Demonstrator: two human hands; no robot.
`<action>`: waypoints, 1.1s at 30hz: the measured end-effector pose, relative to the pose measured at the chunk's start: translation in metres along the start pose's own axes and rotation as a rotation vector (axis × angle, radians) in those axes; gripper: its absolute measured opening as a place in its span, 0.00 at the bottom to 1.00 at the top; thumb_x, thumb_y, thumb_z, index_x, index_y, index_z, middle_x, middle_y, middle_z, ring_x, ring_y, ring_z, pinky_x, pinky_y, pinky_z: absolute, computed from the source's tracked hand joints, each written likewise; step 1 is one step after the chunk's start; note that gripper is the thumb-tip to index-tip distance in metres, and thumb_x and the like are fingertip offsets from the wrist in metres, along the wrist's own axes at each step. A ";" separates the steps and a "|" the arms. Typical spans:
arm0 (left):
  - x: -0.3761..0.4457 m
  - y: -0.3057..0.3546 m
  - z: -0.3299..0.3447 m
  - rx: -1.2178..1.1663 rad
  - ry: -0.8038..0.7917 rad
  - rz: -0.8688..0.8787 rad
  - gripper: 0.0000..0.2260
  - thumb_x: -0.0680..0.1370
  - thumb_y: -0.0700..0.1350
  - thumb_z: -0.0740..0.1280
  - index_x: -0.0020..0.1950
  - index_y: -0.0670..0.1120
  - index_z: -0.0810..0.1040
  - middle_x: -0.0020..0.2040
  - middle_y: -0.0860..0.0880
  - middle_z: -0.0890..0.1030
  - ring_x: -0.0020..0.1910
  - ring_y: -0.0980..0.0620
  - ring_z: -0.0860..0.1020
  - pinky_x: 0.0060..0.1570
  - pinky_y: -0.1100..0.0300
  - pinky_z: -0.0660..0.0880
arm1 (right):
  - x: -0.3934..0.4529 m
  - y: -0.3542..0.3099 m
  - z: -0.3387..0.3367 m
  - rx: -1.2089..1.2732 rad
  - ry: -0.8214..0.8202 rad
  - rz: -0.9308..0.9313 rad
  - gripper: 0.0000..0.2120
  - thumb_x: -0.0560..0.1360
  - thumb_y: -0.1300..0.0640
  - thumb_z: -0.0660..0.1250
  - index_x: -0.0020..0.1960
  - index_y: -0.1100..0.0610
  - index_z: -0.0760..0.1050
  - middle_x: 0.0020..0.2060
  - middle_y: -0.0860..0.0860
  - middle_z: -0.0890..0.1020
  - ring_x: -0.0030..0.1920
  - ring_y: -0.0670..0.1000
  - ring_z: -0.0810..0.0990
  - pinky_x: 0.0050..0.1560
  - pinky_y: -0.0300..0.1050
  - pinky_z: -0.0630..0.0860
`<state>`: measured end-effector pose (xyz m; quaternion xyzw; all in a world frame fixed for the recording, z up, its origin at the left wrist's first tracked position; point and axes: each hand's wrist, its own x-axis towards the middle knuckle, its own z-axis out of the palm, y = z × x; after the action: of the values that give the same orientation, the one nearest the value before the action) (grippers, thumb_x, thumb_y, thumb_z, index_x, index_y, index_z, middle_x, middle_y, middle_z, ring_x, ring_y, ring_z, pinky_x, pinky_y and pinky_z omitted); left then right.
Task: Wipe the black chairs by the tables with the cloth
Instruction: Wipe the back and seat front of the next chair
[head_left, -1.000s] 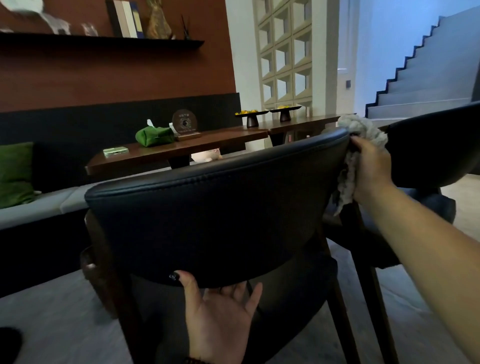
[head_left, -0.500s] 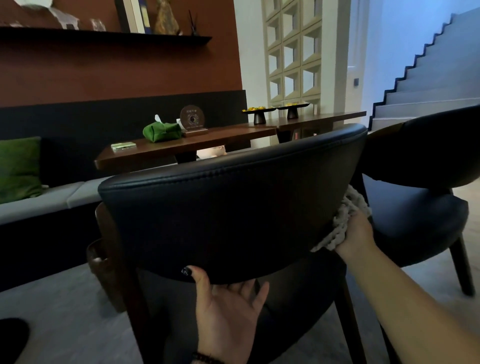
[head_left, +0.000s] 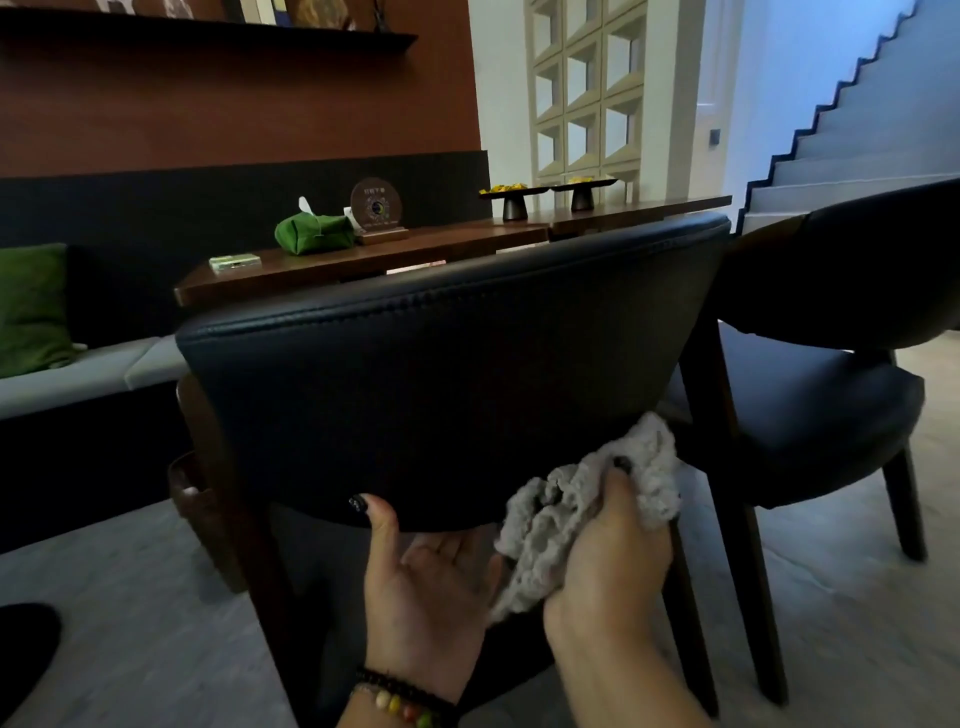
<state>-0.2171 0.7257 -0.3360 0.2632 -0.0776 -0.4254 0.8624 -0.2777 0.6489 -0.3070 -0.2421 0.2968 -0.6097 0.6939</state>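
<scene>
Gripping the grey cloth (head_left: 582, 514) in a bunch, the right hand (head_left: 613, 561) presses it against the lower edge of the black chair (head_left: 441, 374) backrest. Just beside that grip, the left hand (head_left: 431, 582) holds the same bottom edge, thumb on the outer face and fingers curled underneath. Beyond the cloth stands a second black chair (head_left: 831, 322).
</scene>
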 end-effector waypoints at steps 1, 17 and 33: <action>0.000 0.000 0.001 0.011 0.025 0.017 0.48 0.58 0.75 0.69 0.67 0.44 0.75 0.64 0.43 0.78 0.66 0.42 0.74 0.69 0.42 0.61 | 0.001 -0.012 -0.001 0.001 -0.020 -0.108 0.14 0.80 0.55 0.63 0.65 0.48 0.76 0.57 0.46 0.82 0.57 0.46 0.81 0.62 0.52 0.77; -0.008 0.005 0.000 -0.111 -0.064 -0.049 0.45 0.60 0.72 0.72 0.68 0.44 0.75 0.65 0.42 0.77 0.65 0.39 0.75 0.69 0.42 0.62 | -0.012 -0.014 0.024 -0.592 -0.542 -1.366 0.22 0.84 0.55 0.55 0.75 0.61 0.58 0.75 0.65 0.57 0.77 0.66 0.53 0.73 0.68 0.56; -0.009 0.011 0.001 -0.081 -0.139 -0.007 0.31 0.74 0.69 0.62 0.64 0.46 0.79 0.65 0.45 0.78 0.64 0.44 0.77 0.56 0.49 0.76 | 0.024 -0.041 0.016 -0.914 -0.979 -2.144 0.12 0.81 0.55 0.63 0.62 0.53 0.80 0.68 0.54 0.74 0.71 0.55 0.70 0.68 0.67 0.66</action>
<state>-0.2152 0.7376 -0.3282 0.1982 -0.1193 -0.4483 0.8634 -0.2936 0.6185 -0.2699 -0.7774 -0.1522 -0.5534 -0.2573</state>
